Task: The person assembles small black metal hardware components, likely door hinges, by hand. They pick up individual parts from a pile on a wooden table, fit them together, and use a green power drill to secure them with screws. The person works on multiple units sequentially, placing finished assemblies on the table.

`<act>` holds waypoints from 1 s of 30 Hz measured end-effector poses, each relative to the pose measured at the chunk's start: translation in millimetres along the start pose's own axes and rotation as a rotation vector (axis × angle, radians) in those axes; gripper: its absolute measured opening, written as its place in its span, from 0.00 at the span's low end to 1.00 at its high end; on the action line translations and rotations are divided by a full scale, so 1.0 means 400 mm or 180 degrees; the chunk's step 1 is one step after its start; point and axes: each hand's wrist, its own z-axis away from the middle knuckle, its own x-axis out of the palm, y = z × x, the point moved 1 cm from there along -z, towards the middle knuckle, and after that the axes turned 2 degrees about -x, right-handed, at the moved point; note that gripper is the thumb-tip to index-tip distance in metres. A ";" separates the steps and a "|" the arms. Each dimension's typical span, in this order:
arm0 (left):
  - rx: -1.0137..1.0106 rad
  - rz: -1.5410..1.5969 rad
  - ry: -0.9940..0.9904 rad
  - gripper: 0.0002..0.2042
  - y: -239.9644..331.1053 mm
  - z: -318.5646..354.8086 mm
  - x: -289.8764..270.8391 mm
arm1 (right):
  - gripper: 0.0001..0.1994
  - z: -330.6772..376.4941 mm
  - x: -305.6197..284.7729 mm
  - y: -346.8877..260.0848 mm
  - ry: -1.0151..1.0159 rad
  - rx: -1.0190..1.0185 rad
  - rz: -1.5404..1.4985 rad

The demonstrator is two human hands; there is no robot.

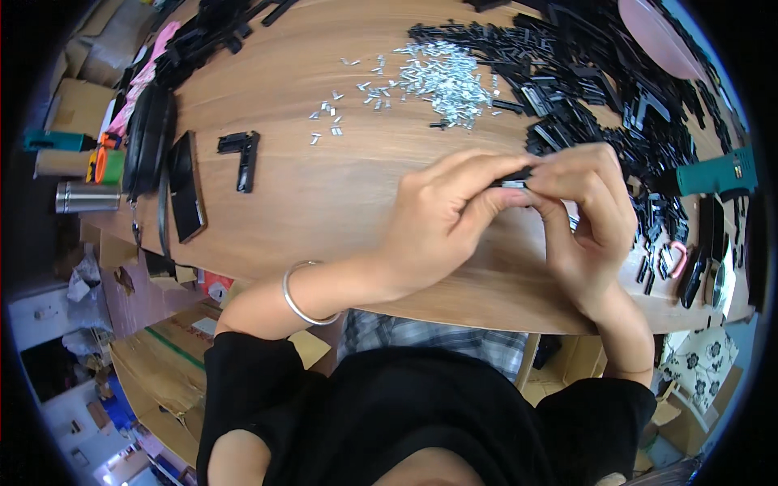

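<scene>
Above the near part of the wooden table, my two hands meet over a small black plastic part with a shiny metal piece (512, 184) in it. My left hand (438, 206) pinches its left end between thumb and fingers. At the other end, the fingertips of my right hand (590, 206) close on the same part, hiding much of it. Beyond the hands lies a loose pile of small silvery metal pieces (446, 81), some scattered leftward. A large heap of black plastic parts (567, 81) spreads behind and to the right of my right hand.
On the left side lie an L-shaped black part (248, 162), a phone-like dark slab (188, 186) and a black pouch (151, 138). A steel cup (87, 197) stands beyond them. At right are a teal power tool (715, 174), a pink loop (679, 259) and a pink bowl (660, 36).
</scene>
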 end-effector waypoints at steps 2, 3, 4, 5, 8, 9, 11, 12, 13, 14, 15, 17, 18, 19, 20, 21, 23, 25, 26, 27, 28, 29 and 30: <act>0.0176 -0.0013 0.0124 0.14 0.009 0.001 -0.002 | 0.09 -0.003 0.004 -0.017 0.0119 -0.0176 0.0168; 0.0292 0.0014 0.0074 0.15 0.007 -0.002 -0.004 | 0.10 -0.005 -0.005 -0.022 0.0018 -0.0303 0.0344; 0.0410 0.0020 0.0034 0.16 0.001 -0.005 -0.009 | 0.11 -0.006 -0.007 -0.019 -0.0005 -0.0272 0.0342; 0.0522 0.0014 -0.0009 0.17 -0.003 -0.008 -0.013 | 0.12 -0.005 -0.004 -0.014 -0.0024 -0.0242 0.0330; -0.0445 0.0879 -0.0412 0.33 0.013 0.001 -0.005 | 0.19 -0.022 0.007 -0.022 -0.0324 0.0059 0.0305; -0.0490 0.1247 -0.0372 0.34 0.001 0.011 0.008 | 0.19 -0.017 0.002 -0.012 -0.0549 -0.0077 0.0358; -0.0211 0.0783 -0.0369 0.34 -0.005 0.006 0.009 | 0.15 -0.019 0.000 -0.032 -0.0463 0.0370 0.0310; -0.0384 0.1140 -0.0341 0.36 0.001 0.012 0.011 | 0.15 -0.019 0.002 -0.035 -0.0456 0.0444 0.0186; -0.0530 0.1273 -0.0290 0.36 0.006 0.012 0.013 | 0.14 -0.017 -0.002 -0.032 -0.0436 0.0517 0.0088; -0.0675 0.1408 -0.0240 0.37 0.011 0.012 0.013 | 0.13 -0.015 0.001 -0.031 -0.0394 0.0624 0.0038; -0.0820 0.1547 -0.0191 0.38 0.014 0.011 0.010 | 0.13 -0.012 0.003 -0.029 -0.0382 0.0637 0.0021; -0.0582 0.1209 -0.0199 0.33 0.007 0.010 0.010 | 0.12 -0.017 0.005 -0.036 -0.0356 0.0624 0.0016; -0.0300 0.1038 -0.0174 0.32 -0.007 0.010 0.014 | 0.11 -0.014 0.007 -0.037 -0.0344 0.0598 0.0009; -0.0014 0.0883 -0.0169 0.30 -0.004 0.005 0.016 | 0.11 -0.007 0.003 -0.033 -0.0329 0.0587 0.0025; -0.0084 0.0865 -0.0050 0.25 0.002 0.004 0.018 | 0.11 -0.006 -0.001 -0.031 -0.0314 0.0576 0.0042; -0.0169 0.0950 -0.0124 0.25 0.005 0.002 0.012 | 0.10 -0.014 -0.003 -0.031 -0.0383 0.0561 -0.0001; -0.0367 0.1098 -0.0274 0.24 0.007 0.003 -0.004 | 0.10 -0.025 -0.005 -0.027 -0.0518 0.0543 -0.0115; -0.0370 0.0265 -0.0440 0.22 0.023 0.009 -0.054 | 0.15 -0.021 -0.013 -0.019 -0.1013 0.1109 -0.1016; -0.0534 0.0163 -0.0584 0.20 0.032 0.013 -0.092 | 0.17 -0.027 -0.016 -0.034 -0.1003 0.1285 -0.1418; -0.1303 0.0702 -0.0543 0.16 0.026 0.020 -0.139 | 0.18 -0.035 -0.025 -0.048 -0.0984 0.1466 -0.1811; -0.1210 0.0182 -0.0310 0.12 0.027 0.010 -0.196 | 0.20 -0.034 -0.043 -0.035 -0.1165 0.1556 -0.1895; -0.1853 -0.0105 -0.0124 0.11 0.052 -0.008 -0.255 | 0.20 -0.027 -0.054 -0.018 -0.1130 0.1476 -0.1509; -0.1353 -0.1469 -0.0037 0.11 0.028 -0.013 -0.341 | 0.20 -0.026 -0.059 -0.008 -0.1114 0.1367 -0.1181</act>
